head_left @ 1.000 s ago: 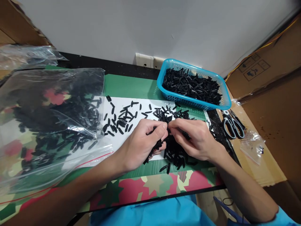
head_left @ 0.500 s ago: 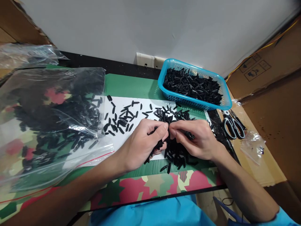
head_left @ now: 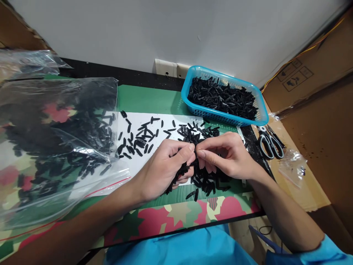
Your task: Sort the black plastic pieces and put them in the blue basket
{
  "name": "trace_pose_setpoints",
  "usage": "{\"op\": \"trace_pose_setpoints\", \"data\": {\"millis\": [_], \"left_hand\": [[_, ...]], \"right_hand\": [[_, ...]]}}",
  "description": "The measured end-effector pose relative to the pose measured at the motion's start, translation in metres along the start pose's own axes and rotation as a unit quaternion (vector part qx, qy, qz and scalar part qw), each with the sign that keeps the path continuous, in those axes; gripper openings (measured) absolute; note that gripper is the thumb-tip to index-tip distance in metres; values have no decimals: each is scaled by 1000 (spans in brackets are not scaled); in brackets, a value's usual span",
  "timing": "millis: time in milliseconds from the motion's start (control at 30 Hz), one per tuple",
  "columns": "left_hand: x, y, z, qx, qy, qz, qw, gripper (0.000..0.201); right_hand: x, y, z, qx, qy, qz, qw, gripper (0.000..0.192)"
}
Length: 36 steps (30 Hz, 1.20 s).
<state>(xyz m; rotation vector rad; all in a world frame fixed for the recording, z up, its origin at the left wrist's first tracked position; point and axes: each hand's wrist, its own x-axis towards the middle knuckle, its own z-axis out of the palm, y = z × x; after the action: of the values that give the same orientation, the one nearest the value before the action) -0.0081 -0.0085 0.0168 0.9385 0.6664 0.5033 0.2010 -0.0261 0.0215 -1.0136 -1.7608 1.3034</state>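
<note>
Poking from left hand (head_left: 162, 167), black pieces (head_left: 182, 170)

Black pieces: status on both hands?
Left hand closed round black pieces. Right hand at left thumb, grip unclear. Loose pile beneath; blue basket beyond.

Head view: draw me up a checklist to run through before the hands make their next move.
1. Left hand holding a bunch of black pieces: ok.
2. Right hand pinching a piece at the left hand's fingertips: cannot tell, too small and partly hidden.
3. Blue basket upright: ok.
4. Loose pieces gathered in one pile: not ok, scattered pieces lie on the white sheet.
5. Scissors apart from both hands: ok.
</note>
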Motion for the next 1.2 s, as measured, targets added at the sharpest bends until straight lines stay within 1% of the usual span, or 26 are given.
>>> {"op": "trace_pose_setpoints", "data": {"millis": [167, 300, 400, 533, 633, 733, 800, 933, 1033, 1100, 1200], "left_hand": [[0, -1, -1, -5, 4, -6, 1000, 45], [0, -1, -1, 17, 9, 1, 1000, 43], [0, 0, 0, 41, 6, 7, 999, 43], [1, 3, 2, 77, 15, 13, 997, 46], [1, 4, 3, 131, 31, 26, 991, 45], [2, 4, 4, 193, 53, 44, 979, 45], [2, 3, 4, 206, 63, 49, 975, 46], [3, 2, 3, 177, 61, 35, 982, 46], [3, 1, 1, 122, 42, 18, 991, 48], [3, 1, -1, 73, 27, 5, 997, 48], [2, 2, -4, 11, 14, -21, 1000, 48]], "right_hand": [[0, 4, -1, 46, -4, 22, 999, 9], [0, 5, -3, 71, -10, 48, 996, 9], [1, 2, -4, 60, -22, 67, 996, 9], [1, -2, -4, 38, -36, 80, 995, 10], [1, 0, 1, 41, -24, 89, 995, 17], [0, 3, 7, 41, 9, 96, 995, 19], [0, 3, 11, 29, 31, 94, 995, 18], [1, 0, 15, -17, 54, 75, 996, 19], [2, 0, 12, -49, 62, 67, 995, 28], [3, 1, 9, -47, 73, 62, 994, 29], [4, 2, 6, -13, 101, 43, 994, 20]]}}
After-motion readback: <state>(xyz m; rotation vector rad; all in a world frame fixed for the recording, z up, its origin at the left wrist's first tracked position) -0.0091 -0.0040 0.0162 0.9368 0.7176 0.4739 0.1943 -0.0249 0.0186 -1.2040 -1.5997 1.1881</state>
